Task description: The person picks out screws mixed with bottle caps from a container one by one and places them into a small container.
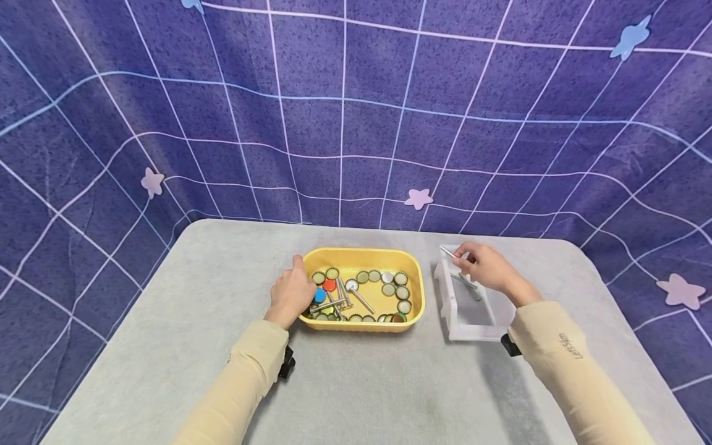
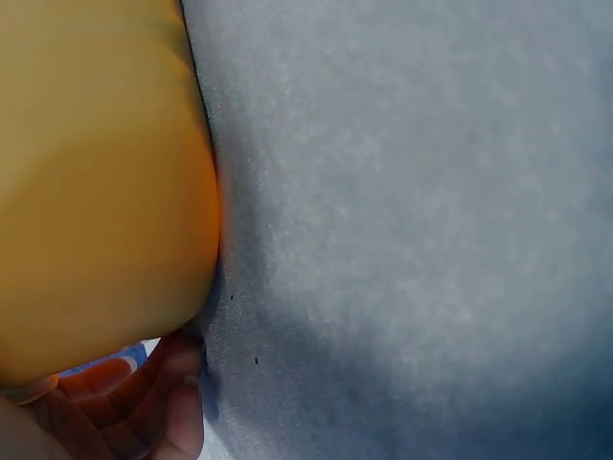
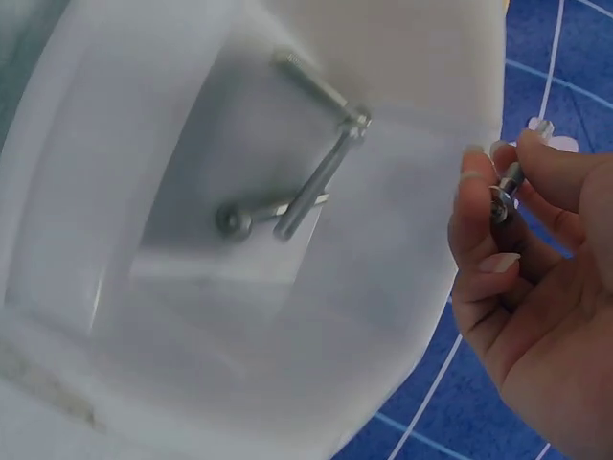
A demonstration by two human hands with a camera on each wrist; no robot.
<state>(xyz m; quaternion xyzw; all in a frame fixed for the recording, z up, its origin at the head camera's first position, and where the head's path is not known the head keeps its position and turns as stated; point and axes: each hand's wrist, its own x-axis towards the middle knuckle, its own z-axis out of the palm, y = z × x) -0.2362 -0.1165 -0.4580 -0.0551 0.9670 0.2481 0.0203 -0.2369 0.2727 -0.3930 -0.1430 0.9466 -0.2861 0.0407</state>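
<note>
While the left end of the yellow tray (image 1: 361, 328) is gripped by the left hand (image 1: 292, 292) in the head view, a metal bolt (image 1: 447, 252) is pinched by the right hand (image 1: 485, 267) over the far part of the white bin (image 1: 478, 334). Bottle caps (image 1: 403, 306) and loose bolts (image 1: 364, 301) are held in the tray, just to the right of the left hand; other bolts (image 1: 476, 293) are contained in the bin, below the right hand. Both containers are carried by a grey desk (image 1: 356, 389), and beyond the hands a purple cloth (image 1: 356, 123) is seen.

In the left wrist view, the tray's outer wall is shown beside the left hand, whose fingers (image 2: 182, 412) are curled at its corner.

In the right wrist view, the pinched bolt is held at the fingertips (image 3: 473, 182), its head exposed. Three bolts can be made out in the bin near that hand.
</note>
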